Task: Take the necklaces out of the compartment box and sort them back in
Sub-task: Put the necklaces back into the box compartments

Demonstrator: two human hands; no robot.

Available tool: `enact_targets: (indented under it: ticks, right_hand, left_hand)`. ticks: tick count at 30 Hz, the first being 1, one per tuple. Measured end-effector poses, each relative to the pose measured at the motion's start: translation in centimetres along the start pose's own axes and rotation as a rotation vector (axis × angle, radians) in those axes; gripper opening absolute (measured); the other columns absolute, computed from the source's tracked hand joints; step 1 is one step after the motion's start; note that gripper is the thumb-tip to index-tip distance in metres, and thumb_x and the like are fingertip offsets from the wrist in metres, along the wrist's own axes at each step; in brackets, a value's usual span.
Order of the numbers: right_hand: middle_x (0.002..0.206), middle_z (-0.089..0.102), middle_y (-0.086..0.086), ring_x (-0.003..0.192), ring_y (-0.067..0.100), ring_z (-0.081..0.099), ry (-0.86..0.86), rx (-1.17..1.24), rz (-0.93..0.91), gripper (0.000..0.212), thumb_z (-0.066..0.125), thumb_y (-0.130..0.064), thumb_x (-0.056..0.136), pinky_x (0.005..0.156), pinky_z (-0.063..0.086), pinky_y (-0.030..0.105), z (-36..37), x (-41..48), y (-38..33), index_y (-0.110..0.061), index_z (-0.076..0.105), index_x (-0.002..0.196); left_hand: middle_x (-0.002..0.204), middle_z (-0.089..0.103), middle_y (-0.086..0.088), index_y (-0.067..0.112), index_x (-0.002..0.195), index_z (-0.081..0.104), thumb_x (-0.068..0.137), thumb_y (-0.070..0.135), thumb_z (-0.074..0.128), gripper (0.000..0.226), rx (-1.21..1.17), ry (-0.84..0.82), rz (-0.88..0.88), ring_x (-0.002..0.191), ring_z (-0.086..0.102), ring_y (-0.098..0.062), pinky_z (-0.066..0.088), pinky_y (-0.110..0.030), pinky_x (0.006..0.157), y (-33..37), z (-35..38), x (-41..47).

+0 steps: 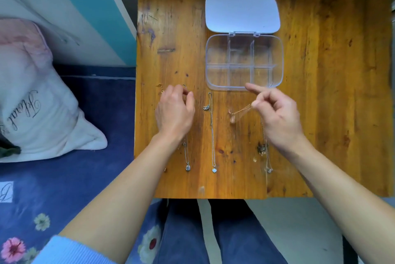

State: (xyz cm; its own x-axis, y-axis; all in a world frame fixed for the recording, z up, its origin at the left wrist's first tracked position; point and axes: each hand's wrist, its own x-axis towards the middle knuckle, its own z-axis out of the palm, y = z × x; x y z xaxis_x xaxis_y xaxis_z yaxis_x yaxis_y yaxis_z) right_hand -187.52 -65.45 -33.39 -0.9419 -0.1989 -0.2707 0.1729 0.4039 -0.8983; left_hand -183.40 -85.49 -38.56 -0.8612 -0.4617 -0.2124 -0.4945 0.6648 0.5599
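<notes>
The clear compartment box [277, 65] lies open on the wooden table [331, 92], its lid [242, 13] folded back; the compartments look empty. Several necklaces lie in a row in front of it. My left hand [174, 114] pinches the top end of a silver necklace [187, 165] with a round pendant. My right hand [277, 116] holds a rose-gold chain [239, 112] lifted and blurred off the table. Between the hands lies a silver necklace [212, 135] with a pale square pendant. Another necklace [268, 167] runs under my right wrist. A gold chain [159, 86] peeks out left of my left hand.
A white pillow [32, 103] rests on blue bedding [64, 178] left of the table. A teal and white wall panel [89, 7] stands behind it. The table's near edge [213, 196] sits above my lap.
</notes>
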Motion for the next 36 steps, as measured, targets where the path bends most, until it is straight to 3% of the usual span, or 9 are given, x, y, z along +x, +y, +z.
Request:
enact_targets:
  ticks: [3,5,8,13,23,36]
  right_hand:
    - [0.090,0.075,0.010,0.099,0.023,0.070,0.055,0.329,0.017,0.012,0.046,-0.010,0.085,0.094,0.050,0.036,-0.5,2.7,-2.5,-0.012,0.052,0.074]
    - [0.071,0.074,0.007,0.087,0.030,0.072,0.072,0.513,0.031,0.013,0.042,-0.007,0.087,0.087,0.055,0.037,-0.9,4.7,-4.0,-0.008,0.051,0.078]
    - [0.055,0.057,0.002,0.060,0.022,0.063,0.115,0.719,0.141,0.017,0.042,-0.006,0.090,0.072,0.055,0.034,-1.4,7.9,-5.8,-0.008,0.049,0.075]
    - [0.050,0.044,-0.002,0.048,0.013,0.047,0.151,0.810,0.236,0.017,0.044,-0.010,0.091,0.064,0.054,0.032,-0.5,11.9,-7.4,-0.012,0.046,0.074]
    - [0.053,0.042,0.001,0.046,0.014,0.047,0.098,0.753,0.432,0.020,0.042,-0.007,0.091,0.061,0.050,0.031,4.9,15.0,-6.4,-0.012,0.045,0.072]
    - [0.053,0.045,0.002,0.046,0.016,0.050,0.136,0.838,0.401,0.016,0.044,-0.008,0.089,0.062,0.053,0.031,5.7,16.4,-7.3,-0.010,0.047,0.073]
  left_hand:
    - [0.117,0.059,-0.011,0.010,0.116,0.061,0.098,0.033,0.045,0.033,0.034,0.042,0.100,0.109,0.051,-0.026,0.039,-0.037,0.090,1.8,0.4,2.5]
    - [0.126,0.055,-0.011,0.011,0.127,0.055,0.100,0.036,0.040,0.040,0.045,0.017,0.148,0.117,0.047,-0.027,0.035,-0.038,0.095,2.9,1.2,3.8]
    - [0.137,0.049,-0.012,0.010,0.135,0.046,0.102,0.038,0.033,0.045,0.097,-0.050,0.177,0.127,0.042,-0.029,0.031,-0.040,0.101,3.5,2.8,4.9]
    - [0.147,0.042,-0.012,0.007,0.133,0.047,0.103,0.036,0.025,0.047,0.216,-0.017,0.182,0.141,0.031,-0.029,0.023,-0.043,0.113,2.7,4.6,4.6]
    - [0.150,0.039,-0.011,0.009,0.134,0.046,0.102,0.032,0.027,0.044,0.199,0.008,0.157,0.144,0.026,-0.029,0.019,-0.043,0.116,2.7,4.8,4.5]
    - [0.153,0.036,-0.011,0.010,0.137,0.044,0.102,0.033,0.026,0.045,0.168,-0.012,0.151,0.146,0.022,-0.028,0.016,-0.043,0.117,2.7,4.9,4.5]
